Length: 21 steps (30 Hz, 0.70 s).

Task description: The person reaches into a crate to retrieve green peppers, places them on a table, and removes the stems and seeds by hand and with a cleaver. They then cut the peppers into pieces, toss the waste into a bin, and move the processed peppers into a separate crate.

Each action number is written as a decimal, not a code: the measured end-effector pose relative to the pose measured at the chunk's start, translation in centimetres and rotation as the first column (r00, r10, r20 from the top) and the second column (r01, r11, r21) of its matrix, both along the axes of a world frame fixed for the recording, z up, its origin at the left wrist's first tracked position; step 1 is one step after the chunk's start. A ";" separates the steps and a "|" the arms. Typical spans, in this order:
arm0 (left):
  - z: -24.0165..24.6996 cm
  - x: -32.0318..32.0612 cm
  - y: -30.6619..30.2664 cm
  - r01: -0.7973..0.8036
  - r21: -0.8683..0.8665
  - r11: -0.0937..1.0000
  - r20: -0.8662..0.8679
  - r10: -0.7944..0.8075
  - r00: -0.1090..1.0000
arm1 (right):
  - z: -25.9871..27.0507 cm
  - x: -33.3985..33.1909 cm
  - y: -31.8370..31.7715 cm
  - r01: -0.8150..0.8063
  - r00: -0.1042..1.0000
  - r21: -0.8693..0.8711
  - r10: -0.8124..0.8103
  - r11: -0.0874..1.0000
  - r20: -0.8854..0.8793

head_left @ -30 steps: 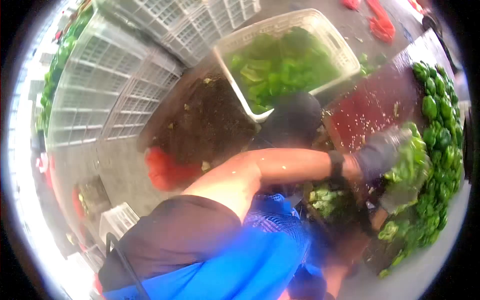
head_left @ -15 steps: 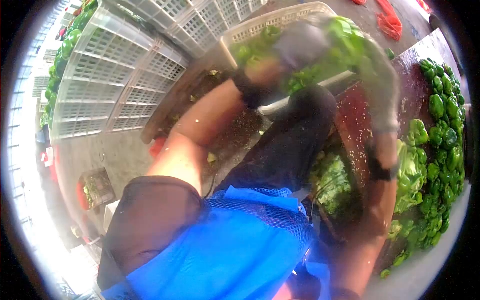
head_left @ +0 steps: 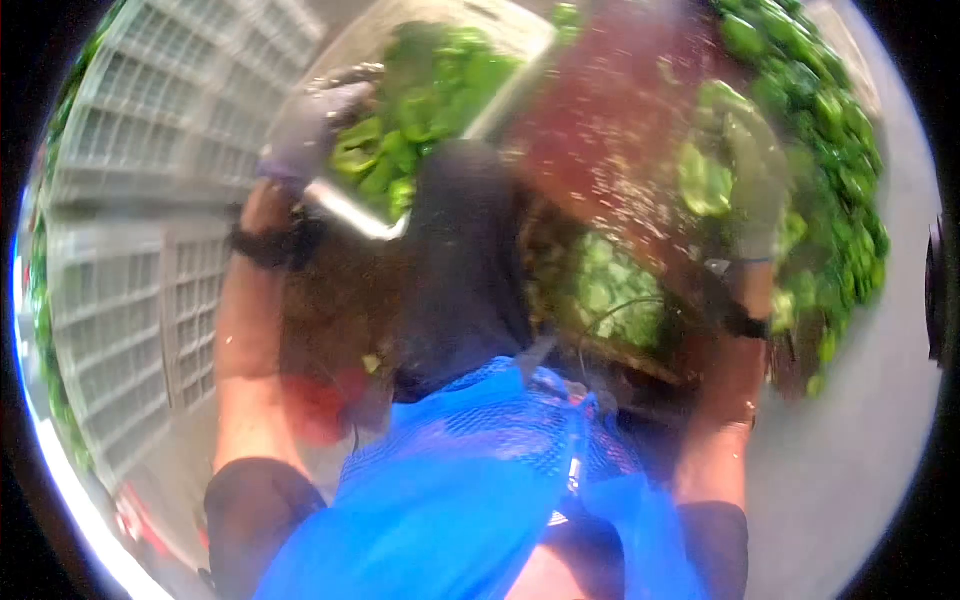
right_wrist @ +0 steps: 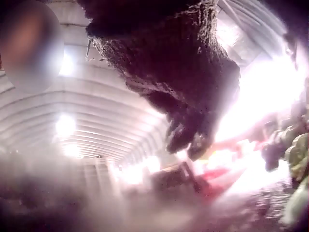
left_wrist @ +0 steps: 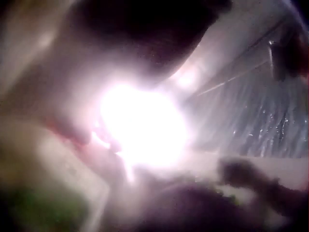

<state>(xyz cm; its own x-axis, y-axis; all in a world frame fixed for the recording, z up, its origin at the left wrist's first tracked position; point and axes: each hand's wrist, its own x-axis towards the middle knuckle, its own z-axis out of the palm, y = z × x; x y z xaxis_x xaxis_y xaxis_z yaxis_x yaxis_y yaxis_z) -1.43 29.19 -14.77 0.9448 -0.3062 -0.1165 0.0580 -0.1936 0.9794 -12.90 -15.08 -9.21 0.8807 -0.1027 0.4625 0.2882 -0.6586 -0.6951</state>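
Observation:
My gloved left hand [head_left: 335,112] is at the left side of a white plastic crate [head_left: 355,212], beside the green bell peppers [head_left: 405,110] inside. Its fingers extend toward the crate and hold nothing visible. On the other side, my gloved right hand [head_left: 758,170] is at the near edge of a pile of green bell peppers [head_left: 835,130]. A paler bell pepper [head_left: 706,182] lies against its inner side; I cannot tell whether the fingers grip it. In the right wrist view, the dark glove [right_wrist: 178,82] hangs down with fingertips close together. Glare hides most of the left wrist view.
A wet red board [head_left: 600,120] strewn with pale seeds lies between crate and pile. Stacked white crates [head_left: 130,130] stand at left. Pale green scraps [head_left: 620,295] sit below the board, near my knee [head_left: 465,190]. Something red [head_left: 320,400] lies on the floor.
Both hands were over the crate half a second ago with bell peppers between them. Now the left has drawn to the crate's left side, the right back to the pile. The head view has turned.

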 end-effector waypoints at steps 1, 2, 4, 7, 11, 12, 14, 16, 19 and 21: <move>2.3 0.1 -2.6 0.053 -0.118 0.992 -0.109 -0.066 0.992 | -0.3 -2.6 -2.4 0.148 0.989 -0.071 -0.148 0.986 0.012; 6.5 -1.3 -6.3 0.080 0.007 0.997 -0.115 -0.079 0.990 | -1.0 -4.6 -3.4 0.269 0.961 0.011 -0.268 0.963 -0.075; 6.1 -0.1 -11.7 0.418 -0.010 0.908 0.182 -0.410 0.894 | -2.2 -8.4 -4.9 0.483 0.864 0.270 -0.403 0.833 -0.302; 5.6 0.6 -21.8 0.675 0.352 0.648 0.549 -0.727 0.412 | -7.5 -12.3 -6.8 0.386 0.914 0.681 -0.157 0.622 -0.375; 2.7 -2.8 -33.5 0.587 0.673 0.451 0.239 -0.883 0.404 | -9.7 -14.0 -5.1 0.576 0.810 0.717 -0.155 0.392 -0.566; 3.6 -5.2 -35.3 0.557 0.719 0.416 -0.013 -0.793 0.609 | -9.6 -14.0 -4.4 0.609 0.790 0.705 -0.194 0.363 -0.582; 0.1 -7.6 -38.8 0.430 0.707 0.561 0.216 -0.751 0.624 | -9.3 -14.1 -4.4 0.618 0.783 0.707 -0.190 0.344 -0.592; -2.6 -9.6 -41.2 0.265 0.795 0.546 0.378 -0.786 0.489 | -9.4 -14.2 -4.9 0.637 0.769 0.697 -0.214 0.329 -0.602; -6.1 -10.0 -43.4 -0.114 0.780 0.615 0.613 -0.715 0.337 | -8.6 -15.1 -5.4 0.618 0.777 0.680 -0.178 0.394 -0.603; -8.9 -8.9 -44.6 -0.301 0.636 0.711 0.771 -0.602 0.207 | -8.5 -16.1 -5.8 0.574 0.805 0.693 -0.147 0.436 -0.575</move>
